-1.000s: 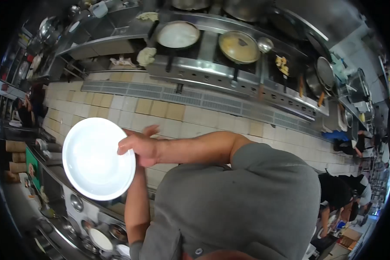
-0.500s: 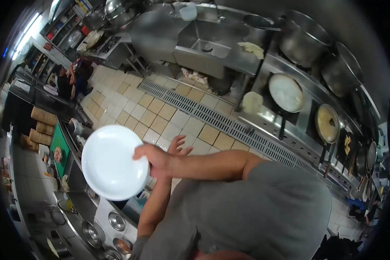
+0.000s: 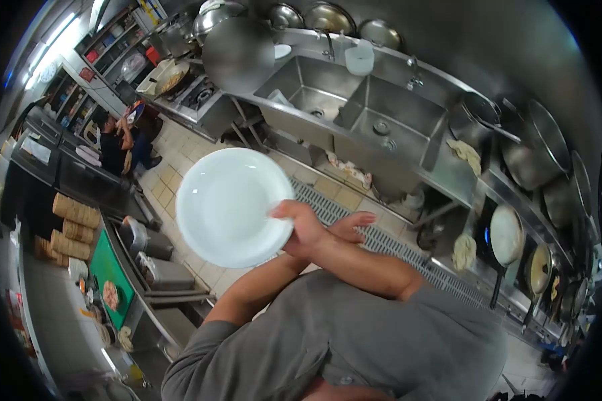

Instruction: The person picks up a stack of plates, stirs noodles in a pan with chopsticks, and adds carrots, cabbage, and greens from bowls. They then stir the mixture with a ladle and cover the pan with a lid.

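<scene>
My right hand (image 3: 302, 230) grips the right rim of a round white plate (image 3: 231, 204), thumb on top and the other fingers hidden underneath. The plate's inner face is turned up and has nothing on it. My forearms cross in front of my chest. Below and beyond the right wrist, my left hand (image 3: 354, 227) reaches out to the right with its fingers stretched, holding nothing that I can see.
Ahead is a steel double sink (image 3: 388, 113) with a plastic tub (image 3: 360, 59) behind it. Pans (image 3: 506, 234) and large pots (image 3: 535, 144) stand on the right. To the left, a green cutting board (image 3: 104, 257) carries a bowl of pinkish food (image 3: 111, 294). A person (image 3: 120, 144) sits far left.
The view has turned left, so sink and stove sit farther right. The plate, still in my right hand, appears higher and farther right in the picture. My left hand stays stretched out.
</scene>
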A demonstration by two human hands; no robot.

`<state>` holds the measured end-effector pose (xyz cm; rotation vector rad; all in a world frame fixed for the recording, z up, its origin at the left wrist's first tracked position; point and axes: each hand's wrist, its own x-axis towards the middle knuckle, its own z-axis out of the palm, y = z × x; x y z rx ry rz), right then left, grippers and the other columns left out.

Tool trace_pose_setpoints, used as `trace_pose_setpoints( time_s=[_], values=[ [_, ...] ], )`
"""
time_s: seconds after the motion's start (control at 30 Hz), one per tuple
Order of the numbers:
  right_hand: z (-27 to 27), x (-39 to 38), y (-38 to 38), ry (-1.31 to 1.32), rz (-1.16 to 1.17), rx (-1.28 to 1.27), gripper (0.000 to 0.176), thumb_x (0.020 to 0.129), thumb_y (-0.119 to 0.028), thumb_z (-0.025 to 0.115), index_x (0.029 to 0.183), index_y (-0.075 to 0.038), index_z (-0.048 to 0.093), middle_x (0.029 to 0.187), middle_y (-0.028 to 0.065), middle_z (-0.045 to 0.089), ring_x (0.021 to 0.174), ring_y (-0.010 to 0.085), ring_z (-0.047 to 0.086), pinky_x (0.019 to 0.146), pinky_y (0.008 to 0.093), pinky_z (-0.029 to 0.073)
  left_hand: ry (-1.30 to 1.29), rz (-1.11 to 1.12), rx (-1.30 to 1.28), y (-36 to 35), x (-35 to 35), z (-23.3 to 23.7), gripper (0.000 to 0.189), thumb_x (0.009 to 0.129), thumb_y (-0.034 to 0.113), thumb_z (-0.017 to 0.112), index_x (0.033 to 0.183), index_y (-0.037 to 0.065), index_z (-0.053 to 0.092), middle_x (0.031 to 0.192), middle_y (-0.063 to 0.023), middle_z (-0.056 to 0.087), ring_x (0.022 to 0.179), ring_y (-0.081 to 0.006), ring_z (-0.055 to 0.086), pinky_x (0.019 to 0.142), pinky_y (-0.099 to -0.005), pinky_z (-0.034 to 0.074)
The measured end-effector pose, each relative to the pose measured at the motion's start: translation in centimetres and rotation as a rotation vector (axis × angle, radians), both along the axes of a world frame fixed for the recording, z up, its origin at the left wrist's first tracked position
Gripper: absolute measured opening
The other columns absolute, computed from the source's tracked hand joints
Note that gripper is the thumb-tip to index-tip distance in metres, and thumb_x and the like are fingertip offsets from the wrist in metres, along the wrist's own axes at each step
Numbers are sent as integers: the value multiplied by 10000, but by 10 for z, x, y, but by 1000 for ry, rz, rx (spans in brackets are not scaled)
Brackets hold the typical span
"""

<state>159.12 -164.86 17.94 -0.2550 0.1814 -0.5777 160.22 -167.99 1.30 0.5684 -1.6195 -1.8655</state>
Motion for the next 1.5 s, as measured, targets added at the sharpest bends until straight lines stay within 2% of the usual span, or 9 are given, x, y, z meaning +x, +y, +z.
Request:
trace_pose_setpoints(
  time_s=[0.07, 0.13, 0.2, 0.33, 0.4, 0.7, 0.77, 0.93, 1.5],
  values=[
    [-29, 10, -63, 96, -213, 1, 568, 808, -79, 584, 1338, 86, 461, 1183, 166, 617, 1133, 301, 613, 1023, 421, 492, 374, 88, 566, -68, 90, -99, 642, 969, 350, 637, 1505, 117, 373, 1496, -92, 449, 1380, -236, 412, 1146, -444, 346],
    [-42, 12, -125, 66, -237, -84, 595, 791, -63, 582, 1359, 66, 464, 1220, 163, 616, 1137, 292, 615, 1020, 417, 496, -476, 831, -127, -84, 163, -89, 612, 1026, 436, 519, 1510, 95, 364, 1511, -109, 433, 1375, -261, 431, 1117, -496, 380],
    [-62, 25, -189, 241, -312, -177, 626, 769, -122, 587, 1359, 60, 485, 1246, 199, 629, 1169, 313, 617, 1023, 435, 500, 368, 727, 285, -92, 203, -21, 710, 1011, 555, 472, 1517, 75, 340, 1504, -120, 444, 1348, -300, 476, 1067, -529, 429],
    [-79, 78, -301, 339, -299, -298, 629, 772, -97, 569, 1368, 70, 459, 1254, 193, 609, 1160, 305, 613, 1029, 437, 495, 662, 575, 550, -139, 272, 59, 716, 1027, 565, 417, 1540, 81, 296, 1504, -148, 449, 1348, -306, 480, 1085, -472, 430],
    [-100, 113, -344, 413, -256, -278, 631, 772, -89, 563, 1371, 73, 449, 1259, 194, 599, 1165, 306, 605, 1036, 439, 489, 262, 751, 497, -179, 299, 47, 740, 1019, 601, 389, 1521, 63, 316, 1468, -146, 488, 1290, -323, 534, 1051, -496, 457],
    [-168, 243, -559, 454, -68, 9, 622, 820, -147, 578, 1389, 59, 434, 1312, 201, 571, 1215, 340, 580, 1036, 475, 488, 330, 946, 729, -428, 417, -34, 701, 909, 279, 527, 1497, -26, 297, 1446, -229, 475, 1308, -372, 516, 1088, -540, 430],
    [-207, 270, -623, 539, -92, -45, 608, 861, -207, 606, 1401, 17, 440, 1318, 185, 576, 1219, 345, 582, 1014, 509, 496, 335, 957, 727, -494, 454, -63, 578, 902, 246, 533, 1376, -62, 416, 1186, -180, 636, 982, -291, 674, 750, -408, 574],
    [-225, 304, -785, 900, -110, -62, 490, 944, -276, 599, 1360, -43, 483, 1298, 180, 579, 1129, 340, 621, 939, 534, 533, 193, 871, 670, -679, 543, -68, 529, 899, 179, 532, 1351, -71, 416, 1111, -195, 642, 908, -293, 702, 648, -417, 619],
    [-277, 369, -1115, 870, -569, 293, 475, 1041, -298, 516, 1373, 23, 405, 1247, 276, 587, 1034, 438, 666, 866, 525, 592, -397, 778, 415, -773, 613, -64, 888, 882, 13, 651, 1580, 97, 109, 1192, -238, 608, 976, -279, 674, 793, -372, 588]
  ],
)
